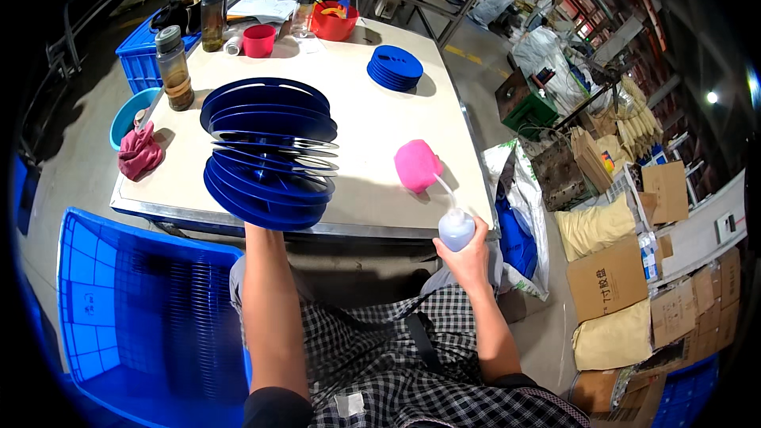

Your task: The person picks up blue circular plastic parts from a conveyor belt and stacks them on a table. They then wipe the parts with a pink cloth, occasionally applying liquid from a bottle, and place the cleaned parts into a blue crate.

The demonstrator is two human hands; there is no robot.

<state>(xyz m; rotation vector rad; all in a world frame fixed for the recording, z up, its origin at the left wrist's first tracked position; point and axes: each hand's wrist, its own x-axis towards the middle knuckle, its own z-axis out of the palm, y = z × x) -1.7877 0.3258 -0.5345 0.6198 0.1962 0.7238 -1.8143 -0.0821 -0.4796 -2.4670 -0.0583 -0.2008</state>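
Item, left forearm (273,309): rising from the lower edge and disappearing at the wrist behind the blue discs. Left hand: hiding behind them; whether its fingers are gripping or only propping, cannot tell.

Item, right hand (469,257): curling its fingers around the squeeze bottle, thumb and fingers meeting its sides.

Item, squeeze bottle (456,230): translucent, pale contents, sitting within the right hand's fingers, shoulder and spout (445,185) projecting beyond them. Probably light, soft-walled, yielding to pressure; best taken around the body, the thin spout being left free.

Item, blue discs (269,190): a fanned set, appearing over the near left part of the table (357,198), lying directly beyond the left wrist and covering the fingers; whether any rim is resting on the tabletop, cannot tell. Singly likely light, thin and stiff; together bulkier, smooth, apt to be sliding or splaying. Best held at the middle, or with the rims supported from below.

Item, pink cloth (416,165): lying bunched on the table, just beyond the right fingers, the spout pointing to its edge; contact uncertain. Likely soft, limp, unbreakable; pinching any fold should suffice.

Item, small disc pile (394,67): blue, lying flat towards the table's far edge, well apart from both hands.
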